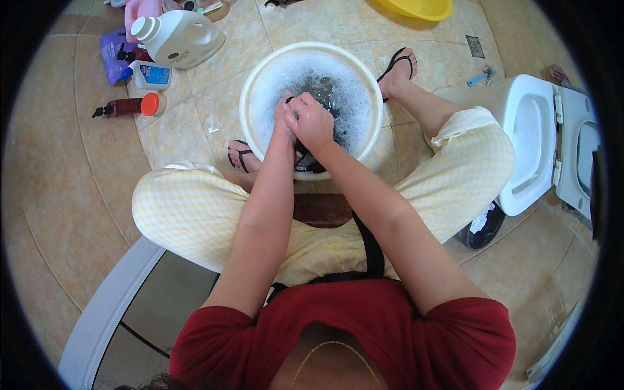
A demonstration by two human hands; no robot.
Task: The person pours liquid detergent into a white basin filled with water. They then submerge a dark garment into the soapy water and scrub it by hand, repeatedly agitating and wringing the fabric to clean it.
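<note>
A round cream basin [375,123] full of white suds and dark water stands on the floor between my feet. Over it my left hand [282,119] and my right hand [312,122] are pressed together, both wet and closed. A bit of black cloth [290,100] pokes out between their fingers; the rest of what they grip is hidden. Below the wrists, a black wet fabric piece [312,168] with white marks lies against the basin's near wall. Foam [348,71] covers much of the water.
At the left are a large white jug [185,40], a white-and-blue bottle [151,76], a dark red pump bottle [122,108] and a red-lidded jar [152,104]. A yellow basin [419,8] sits far right. The toilet [530,143] and a black bin [486,231] stand right.
</note>
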